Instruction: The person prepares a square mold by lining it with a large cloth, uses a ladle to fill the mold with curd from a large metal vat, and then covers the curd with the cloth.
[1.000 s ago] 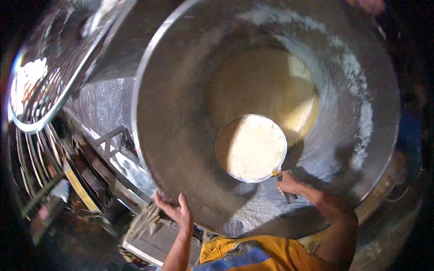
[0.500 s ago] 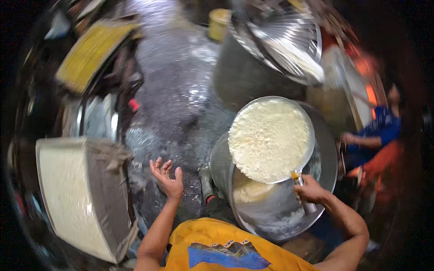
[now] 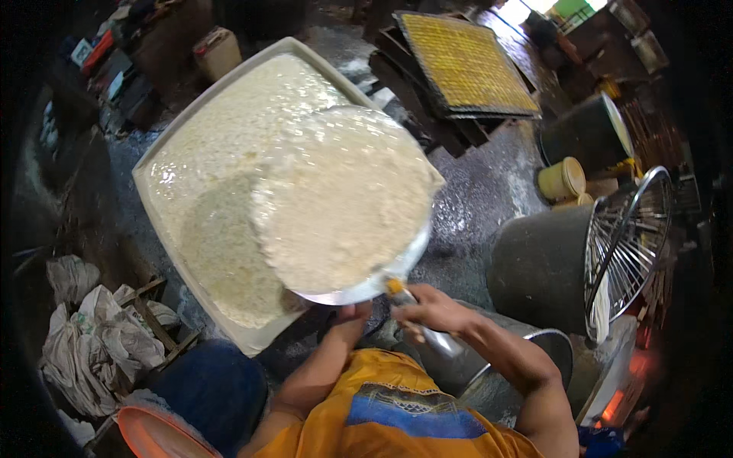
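My right hand [image 3: 437, 311] is closed around the metal handle of a wide, round scoop [image 3: 408, 263], heaped with pale, lumpy curd [image 3: 347, 202]. The scoop is tilted over a large, square, cloth-lined mould [image 3: 177, 263], and its far left side covers part of it. Wet, cream-coloured curd [image 3: 217, 145] lies in the mould nearly to its rim. Below the scoop's near edge is my left hand [image 3: 353, 313]; its fingers are hidden beneath the metal, so whether they grip or only support it does not show.
To my right stand a metal drum [image 3: 477, 382] and a bigger vat [image 3: 534, 252] with a wire-ribbed basket [image 3: 626, 252] on it. A yellow slatted rack [image 3: 469, 65] lies ahead. Crumpled sacks [image 3: 103, 336] and a blue barrel [image 3: 210, 389] are at left. Fire glows far right.
I have turned left, carrying the filled scoop from above the drum to above the mould. My left hand, open and free before, is now under the scoop's edge.
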